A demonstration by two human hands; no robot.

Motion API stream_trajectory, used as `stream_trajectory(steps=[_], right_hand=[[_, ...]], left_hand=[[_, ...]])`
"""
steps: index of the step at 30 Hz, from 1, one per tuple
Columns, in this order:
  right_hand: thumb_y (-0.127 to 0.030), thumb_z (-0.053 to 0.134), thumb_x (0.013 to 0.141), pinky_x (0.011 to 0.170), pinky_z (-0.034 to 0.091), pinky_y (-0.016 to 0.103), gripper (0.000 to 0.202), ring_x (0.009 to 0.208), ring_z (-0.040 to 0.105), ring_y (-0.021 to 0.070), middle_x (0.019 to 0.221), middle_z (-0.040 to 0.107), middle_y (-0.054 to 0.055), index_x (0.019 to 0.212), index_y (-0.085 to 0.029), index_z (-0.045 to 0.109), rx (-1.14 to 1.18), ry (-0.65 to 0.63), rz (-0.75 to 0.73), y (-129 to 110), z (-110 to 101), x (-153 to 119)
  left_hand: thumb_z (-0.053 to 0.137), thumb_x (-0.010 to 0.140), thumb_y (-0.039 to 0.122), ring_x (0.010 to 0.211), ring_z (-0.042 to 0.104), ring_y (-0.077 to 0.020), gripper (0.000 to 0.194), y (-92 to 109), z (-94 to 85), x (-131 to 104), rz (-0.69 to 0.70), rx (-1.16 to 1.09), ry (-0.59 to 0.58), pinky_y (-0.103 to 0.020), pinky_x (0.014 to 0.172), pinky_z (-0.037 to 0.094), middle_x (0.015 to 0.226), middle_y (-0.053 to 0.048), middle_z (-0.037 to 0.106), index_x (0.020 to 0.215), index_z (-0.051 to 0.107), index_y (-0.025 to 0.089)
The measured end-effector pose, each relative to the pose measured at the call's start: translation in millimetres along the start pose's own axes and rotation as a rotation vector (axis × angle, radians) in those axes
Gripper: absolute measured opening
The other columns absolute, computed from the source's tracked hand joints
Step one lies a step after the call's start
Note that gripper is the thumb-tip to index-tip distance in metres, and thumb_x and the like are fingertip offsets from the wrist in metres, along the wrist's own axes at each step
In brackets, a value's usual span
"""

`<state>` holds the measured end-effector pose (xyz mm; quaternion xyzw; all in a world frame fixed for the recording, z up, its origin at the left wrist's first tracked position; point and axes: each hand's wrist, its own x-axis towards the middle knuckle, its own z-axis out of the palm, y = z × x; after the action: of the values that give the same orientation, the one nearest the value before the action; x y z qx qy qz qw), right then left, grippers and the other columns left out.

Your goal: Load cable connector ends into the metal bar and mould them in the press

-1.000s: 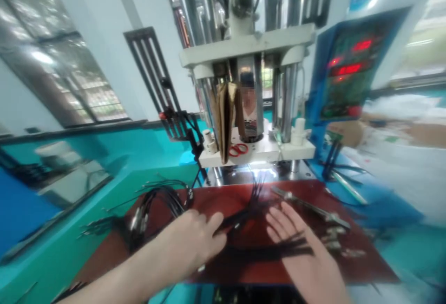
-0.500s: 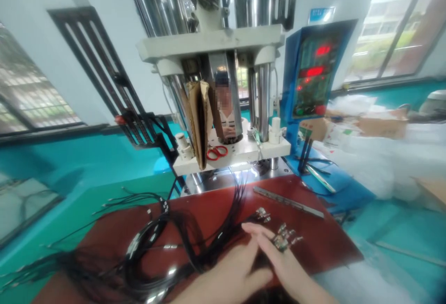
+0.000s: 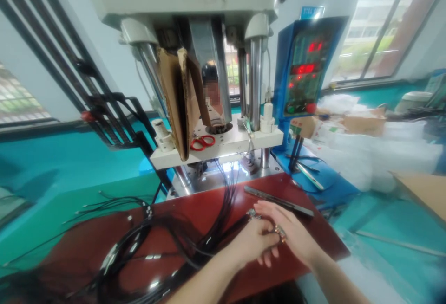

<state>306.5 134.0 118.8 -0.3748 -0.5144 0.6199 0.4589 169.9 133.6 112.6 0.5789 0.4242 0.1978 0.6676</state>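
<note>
Over the right part of the red-brown tabletop [image 3: 167, 229], my two hands meet. My left hand [image 3: 252, 241] is closed, its fingers curled around small metal connectors [image 3: 280, 233] that show at the fingertips. Just to its right, my right hand [image 3: 289, 225] is open, with fingers stretched out across more shiny metal cable ends [image 3: 253, 214]. My left hand partly covers those ends. A thick bundle of black cables [image 3: 188, 264] loops over the left of the table. Thin black wires [image 3: 226, 192] run back to the press.
A white press [image 3: 223, 148] stands behind the table, with folded cardboard [image 3: 177, 104] and red-handled scissors [image 3: 203, 142] on its plate. A metal bar [image 3: 278, 200] lies near my right hand. At right are a blue control box [image 3: 303, 72] and white bags [image 3: 393, 155].
The view has shifted right and closer to the press. My right hand has moved up and its fingers reach over the cable ends. My left fingers have curled around the metal connectors.
</note>
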Motion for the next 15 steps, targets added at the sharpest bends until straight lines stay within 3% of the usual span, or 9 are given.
stream_trajectory(steps=[4, 7, 9, 10, 12, 13, 15], right_hand=[[-0.042, 0.045, 0.087, 0.097, 0.037, 0.038, 0.037, 0.114, 0.046, 0.0215, 0.121, 0.055, 0.009, 0.115, -0.020, 0.055, -0.013, -0.023, 0.024, 6.3, 0.0, 6.4], [-0.046, 0.044, 0.085, 0.069, 0.053, 0.033, 0.043, 0.107, 0.053, 0.0253, 0.125, 0.050, 0.012, 0.119, -0.020, 0.050, -0.054, -0.033, 0.072, 12.1, -1.7, 8.9], [-0.049, 0.040, 0.085, 0.056, 0.054, 0.031, 0.047, 0.101, 0.056, 0.0268, 0.128, 0.047, 0.013, 0.122, -0.020, 0.046, -0.098, -0.043, 0.102, 15.4, -6.4, 11.4], [-0.049, 0.037, 0.086, 0.060, 0.054, 0.033, 0.048, 0.102, 0.056, 0.0265, 0.127, 0.047, 0.013, 0.122, -0.019, 0.046, -0.140, -0.044, 0.097, 16.5, -11.4, 13.0], [-0.046, 0.034, 0.087, 0.083, 0.049, 0.039, 0.046, 0.110, 0.050, 0.0247, 0.125, 0.050, 0.013, 0.120, -0.016, 0.047, -0.328, -0.007, 0.033, 17.6, -28.0, 15.6], [-0.042, 0.036, 0.087, 0.094, 0.041, 0.041, 0.045, 0.114, 0.046, 0.0239, 0.124, 0.050, 0.013, 0.119, -0.014, 0.048, -0.484, 0.032, -0.018, 17.6, -39.1, 16.1], [-0.031, 0.043, 0.083, 0.101, 0.031, 0.044, 0.044, 0.116, 0.042, 0.0261, 0.125, 0.048, 0.016, 0.120, -0.008, 0.047, -0.891, 0.108, -0.098, 17.2, -62.7, 14.4]], left_hand=[[0.052, 0.071, 0.039, 0.037, 0.049, -0.0067, 0.026, -1.8, 2.0, 13.5, 0.032, -0.097, -0.037, -0.015, 0.033, 0.033, 0.058, 0.000, 0.057, 0.073, 0.050, 0.013], [0.054, 0.070, 0.039, 0.037, 0.048, -0.0063, 0.027, -6.6, 1.2, 21.8, 0.070, -0.122, -0.068, -0.016, 0.033, 0.034, 0.058, 0.000, 0.055, 0.072, 0.053, 0.012], [0.055, 0.070, 0.037, 0.036, 0.044, -0.0050, 0.025, -9.8, -0.9, 25.6, 0.074, -0.114, -0.069, -0.016, 0.033, 0.032, 0.057, 0.000, 0.054, 0.070, 0.054, 0.012], [0.055, 0.070, 0.035, 0.036, 0.042, -0.0041, 0.022, -11.2, -2.4, 26.8, 0.068, -0.115, -0.063, -0.015, 0.032, 0.030, 0.057, 0.001, 0.053, 0.069, 0.053, 0.012], [0.055, 0.069, 0.031, 0.033, 0.036, -0.0023, 0.018, -13.4, -5.6, 27.8, 0.042, -0.139, -0.029, -0.015, 0.031, 0.023, 0.056, 0.002, 0.052, 0.069, 0.049, 0.014], [0.055, 0.069, 0.029, 0.033, 0.034, -0.0017, 0.016, -14.0, -7.2, 27.7, 0.032, -0.158, -0.004, -0.015, 0.030, 0.020, 0.056, 0.003, 0.051, 0.069, 0.047, 0.015], [0.054, 0.068, 0.027, 0.031, 0.029, -0.0011, 0.015, -14.3, -10.0, 26.8, 0.027, -0.194, 0.045, -0.015, 0.030, 0.014, 0.055, 0.004, 0.050, 0.072, 0.044, 0.017]])
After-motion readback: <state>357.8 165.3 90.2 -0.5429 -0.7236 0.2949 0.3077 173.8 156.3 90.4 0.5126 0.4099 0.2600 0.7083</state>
